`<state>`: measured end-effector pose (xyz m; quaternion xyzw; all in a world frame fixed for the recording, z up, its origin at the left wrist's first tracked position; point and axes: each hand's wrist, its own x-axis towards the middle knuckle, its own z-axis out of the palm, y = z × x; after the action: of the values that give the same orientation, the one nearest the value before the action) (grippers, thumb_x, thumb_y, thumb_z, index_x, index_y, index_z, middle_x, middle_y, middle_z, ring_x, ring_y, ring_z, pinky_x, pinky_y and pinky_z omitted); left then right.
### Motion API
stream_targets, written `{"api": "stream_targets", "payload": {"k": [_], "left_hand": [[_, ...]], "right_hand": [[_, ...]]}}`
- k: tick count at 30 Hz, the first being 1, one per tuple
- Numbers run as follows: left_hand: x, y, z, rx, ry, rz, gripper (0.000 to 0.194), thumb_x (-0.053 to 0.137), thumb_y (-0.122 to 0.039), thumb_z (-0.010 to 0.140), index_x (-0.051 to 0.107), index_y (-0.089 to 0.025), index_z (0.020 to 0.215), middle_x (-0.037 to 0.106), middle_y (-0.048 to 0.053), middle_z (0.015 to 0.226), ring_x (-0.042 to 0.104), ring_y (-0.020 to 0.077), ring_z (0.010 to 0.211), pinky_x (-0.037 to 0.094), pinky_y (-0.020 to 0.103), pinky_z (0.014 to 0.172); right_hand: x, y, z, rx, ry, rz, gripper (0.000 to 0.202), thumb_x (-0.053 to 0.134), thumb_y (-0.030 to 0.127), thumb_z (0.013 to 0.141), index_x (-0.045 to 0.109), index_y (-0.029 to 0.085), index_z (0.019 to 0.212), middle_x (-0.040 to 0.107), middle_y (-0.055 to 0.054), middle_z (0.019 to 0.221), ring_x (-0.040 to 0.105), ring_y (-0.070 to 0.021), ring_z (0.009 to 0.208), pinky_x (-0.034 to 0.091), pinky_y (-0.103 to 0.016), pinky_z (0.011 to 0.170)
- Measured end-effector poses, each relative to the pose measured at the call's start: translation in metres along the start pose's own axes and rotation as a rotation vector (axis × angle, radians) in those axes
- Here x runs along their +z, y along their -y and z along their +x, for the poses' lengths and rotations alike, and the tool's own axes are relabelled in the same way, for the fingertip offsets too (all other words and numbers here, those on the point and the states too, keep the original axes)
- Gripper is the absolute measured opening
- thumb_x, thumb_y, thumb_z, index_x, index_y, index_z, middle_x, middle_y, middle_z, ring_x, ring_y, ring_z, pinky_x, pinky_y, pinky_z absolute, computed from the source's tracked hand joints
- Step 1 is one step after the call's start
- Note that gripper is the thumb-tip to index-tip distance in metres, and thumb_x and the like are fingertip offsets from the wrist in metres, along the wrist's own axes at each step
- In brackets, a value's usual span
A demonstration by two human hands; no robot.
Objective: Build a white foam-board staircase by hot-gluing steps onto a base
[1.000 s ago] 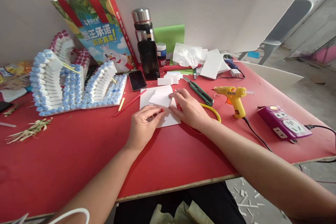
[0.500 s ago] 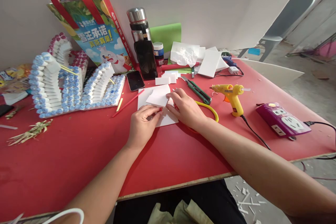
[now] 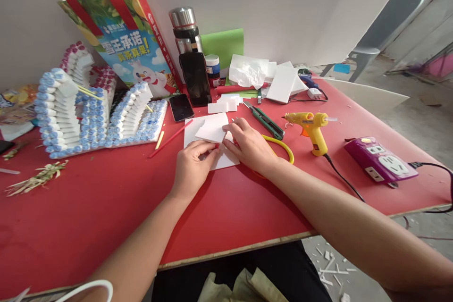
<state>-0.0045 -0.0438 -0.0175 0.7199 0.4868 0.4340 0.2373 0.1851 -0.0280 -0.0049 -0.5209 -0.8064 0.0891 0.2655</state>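
Basically no change vs a sec ago: L hand (image 3: 194, 165) pinches a small red bit (image 3: 217, 146) btwn thumb & index; R hand (image 3: 253, 148) has fingertips at the R edge of the white pc (image 3: 211, 126), can't tell if gripped. So prob. slow, fine work. Pc's over a white sheet (image 3: 222, 162), mid-table (image 3: 247, 212), back from near edge; cutter (image 3: 268, 122) lies beyond R hand.

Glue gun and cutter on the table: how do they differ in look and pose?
Colour: the glue gun is mainly yellow, the cutter mainly green.
Shape: the glue gun has a pistol-like handle; the cutter is long and straight.
Cord: a black cord runs from the glue gun; none shows on the cutter.
Shared: both lie on the red table, unheld.
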Motion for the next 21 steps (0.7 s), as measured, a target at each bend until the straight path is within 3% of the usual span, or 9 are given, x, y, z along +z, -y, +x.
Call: {"api": "stream_targets", "payload": {"k": [21], "left_hand": [[0.0041, -0.0046, 0.0029, -0.057, -0.029, -0.013, 0.009, 0.072, -0.026, 0.085, 0.08, -0.021, 0.084, 0.078, 0.004, 0.089, 0.071, 0.0192, 0.08, 0.056, 0.028, 0.073]], "right_hand": [[-0.001, 0.0011, 0.0007, 0.004, -0.001, -0.002, 0.03, 0.051, 0.03, 0.1, 0.061, 0.015, 0.123, 0.057, -0.016, 0.12, 0.06, -0.0222, 0.086, 0.049, -0.035, 0.081]]}}
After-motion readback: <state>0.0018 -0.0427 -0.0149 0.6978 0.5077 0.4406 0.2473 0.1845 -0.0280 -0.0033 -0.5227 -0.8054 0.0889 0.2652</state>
